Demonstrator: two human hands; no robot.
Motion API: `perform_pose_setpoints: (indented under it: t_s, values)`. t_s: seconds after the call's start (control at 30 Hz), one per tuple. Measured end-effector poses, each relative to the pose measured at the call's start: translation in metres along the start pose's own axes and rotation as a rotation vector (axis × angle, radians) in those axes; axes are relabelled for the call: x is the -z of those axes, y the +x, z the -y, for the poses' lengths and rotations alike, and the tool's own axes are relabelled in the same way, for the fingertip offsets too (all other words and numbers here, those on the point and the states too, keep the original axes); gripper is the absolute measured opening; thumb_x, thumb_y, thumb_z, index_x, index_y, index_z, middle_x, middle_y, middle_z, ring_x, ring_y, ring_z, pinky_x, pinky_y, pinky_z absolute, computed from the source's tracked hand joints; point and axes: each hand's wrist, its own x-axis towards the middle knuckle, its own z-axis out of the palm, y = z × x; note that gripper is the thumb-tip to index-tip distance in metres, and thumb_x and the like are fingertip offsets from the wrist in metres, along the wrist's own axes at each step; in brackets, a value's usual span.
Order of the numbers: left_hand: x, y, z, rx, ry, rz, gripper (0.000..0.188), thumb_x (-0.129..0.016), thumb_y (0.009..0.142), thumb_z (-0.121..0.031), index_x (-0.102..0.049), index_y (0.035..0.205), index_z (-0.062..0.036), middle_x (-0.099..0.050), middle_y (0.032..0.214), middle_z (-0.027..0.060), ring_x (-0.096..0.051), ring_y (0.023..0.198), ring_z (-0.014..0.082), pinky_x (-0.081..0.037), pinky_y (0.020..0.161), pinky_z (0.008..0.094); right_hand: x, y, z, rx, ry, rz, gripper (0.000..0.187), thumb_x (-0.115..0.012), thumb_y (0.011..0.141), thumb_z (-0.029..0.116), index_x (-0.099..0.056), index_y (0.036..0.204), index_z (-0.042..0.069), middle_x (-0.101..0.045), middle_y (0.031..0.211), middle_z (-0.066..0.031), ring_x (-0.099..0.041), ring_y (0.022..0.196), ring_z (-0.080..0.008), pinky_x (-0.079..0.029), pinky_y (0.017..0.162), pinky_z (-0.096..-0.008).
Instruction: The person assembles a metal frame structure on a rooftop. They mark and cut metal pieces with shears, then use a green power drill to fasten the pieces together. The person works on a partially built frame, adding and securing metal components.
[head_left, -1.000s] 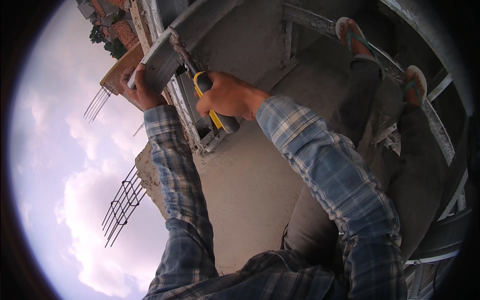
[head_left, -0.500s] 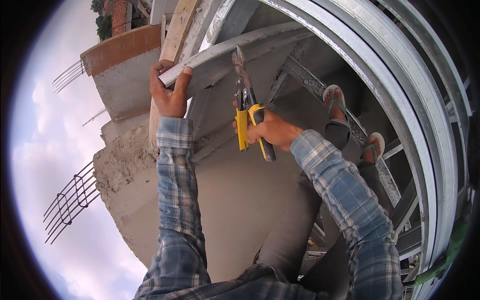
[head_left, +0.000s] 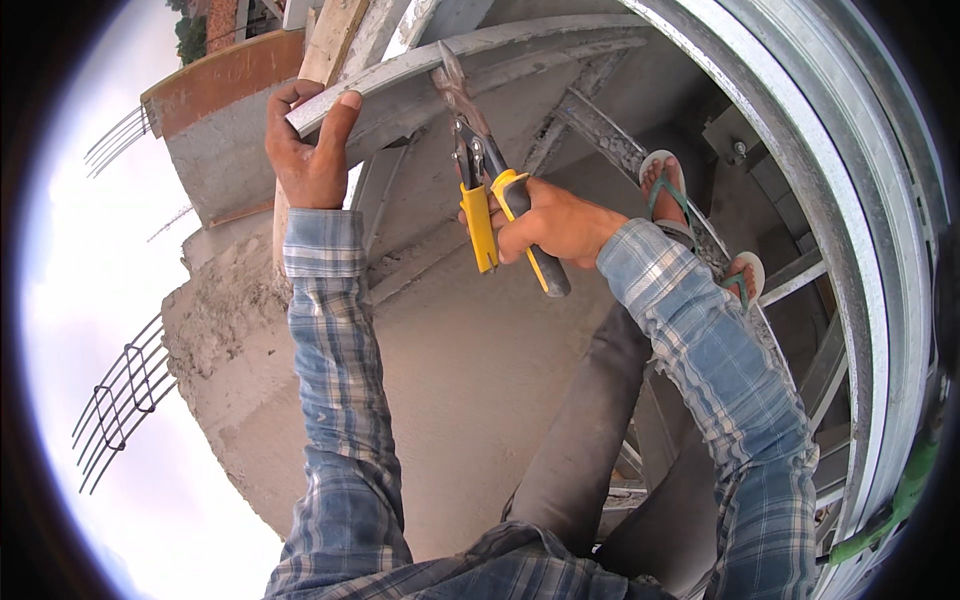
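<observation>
My left hand (head_left: 308, 155) grips the end of a long grey metal channel (head_left: 400, 74), thumb on one side and fingers around the other. The channel runs away to the upper right. In my right hand (head_left: 562, 222) are tin snips (head_left: 479, 228) with yellow and black handles, held spread apart. Their rusty blades point up at the channel and meet its near edge, a short way right of my left hand. Whether the blades bite into the metal I cannot tell. Some of my right fingers are hidden behind the handles.
Shiny metal channels (head_left: 800, 165) curve along the right side. Below my hands is a rough-edged concrete slab (head_left: 450, 400), with bare rebar (head_left: 122, 402) jutting out at left. My feet in flip-flops (head_left: 665, 185) rest by metal framing. A green tool or cord (head_left: 880, 520) lies lower right.
The hands, channel and snips have shifted up and left in the picture. The snips' handles look slightly wider apart, and their tip now reaches past the channel's near edge.
</observation>
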Motion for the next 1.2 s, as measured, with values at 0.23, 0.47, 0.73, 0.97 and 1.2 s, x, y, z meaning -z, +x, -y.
perform_pose_setpoints:
  t_s: [0.23, 0.47, 0.73, 0.97, 1.2]
  values:
    - [-0.001, -0.002, -0.004, 0.002, 0.022, -0.002, 0.038, -0.078, 0.078, -0.030, -0.060, 0.097, -0.0033, -0.059, 0.090, 0.0057, -0.055, 0.082, 0.0144, -0.044, 0.076, 0.0275, -0.024, 0.000, 0.001, 0.091, 0.273, -0.033, 0.083, -0.057, 0.064, 0.004, -0.037, 0.144, 0.007, -0.055, 0.118, -0.0122, -0.054, 0.117, -0.0237, -0.041, 0.104, -0.0386]
    - [0.000, -0.010, -0.008, -0.018, 0.042, 0.022, 0.037, -0.077, 0.079, -0.030, -0.059, 0.096, -0.0025, -0.059, 0.089, 0.0058, -0.055, 0.082, 0.0144, -0.045, 0.075, 0.0279, -0.033, -0.015, 0.001, 0.073, 0.227, -0.138, 0.078, -0.058, 0.062, 0.008, -0.042, 0.139, 0.010, -0.054, 0.107, -0.0091, -0.056, 0.103, -0.0207, -0.047, 0.092, -0.0355]
    - [0.000, -0.041, -0.016, -0.109, 0.247, -0.106, 0.057, -0.076, 0.081, -0.036, -0.050, 0.119, -0.0025, -0.061, 0.106, 0.0162, -0.061, 0.100, 0.0257, -0.049, 0.088, 0.0370, -0.015, -0.026, -0.017, 0.067, 0.103, -0.061, 0.070, -0.063, 0.067, 0.003, -0.045, 0.134, 0.011, -0.056, 0.103, -0.0081, -0.057, 0.099, -0.0191, -0.048, 0.088, -0.0352]
    - [-0.062, -0.122, -0.084, 0.672, -0.192, 0.154, 0.071, -0.077, 0.080, -0.044, -0.046, 0.119, 0.0066, -0.055, 0.112, 0.0215, -0.058, 0.107, 0.0266, -0.049, 0.090, 0.0393, -0.007, -0.029, -0.014, 0.039, 0.002, -0.109, 0.076, -0.065, 0.070, 0.010, -0.037, 0.141, 0.006, -0.055, 0.114, -0.0120, -0.056, 0.105, -0.0230, -0.047, 0.091, -0.0344]
    - [-0.082, -0.097, -0.057, 0.824, -0.472, 0.281, 0.044, -0.070, 0.082, -0.021, -0.047, 0.103, 0.0091, -0.060, 0.090, 0.0145, -0.066, 0.080, 0.0233, -0.054, 0.074, 0.0352, -0.026, -0.038, -0.004, -0.131, 0.272, -0.273, 0.083, -0.072, 0.073, 0.019, -0.032, 0.140, -0.005, -0.051, 0.121, -0.0153, -0.052, 0.115, -0.0229, -0.042, 0.096, -0.0341]
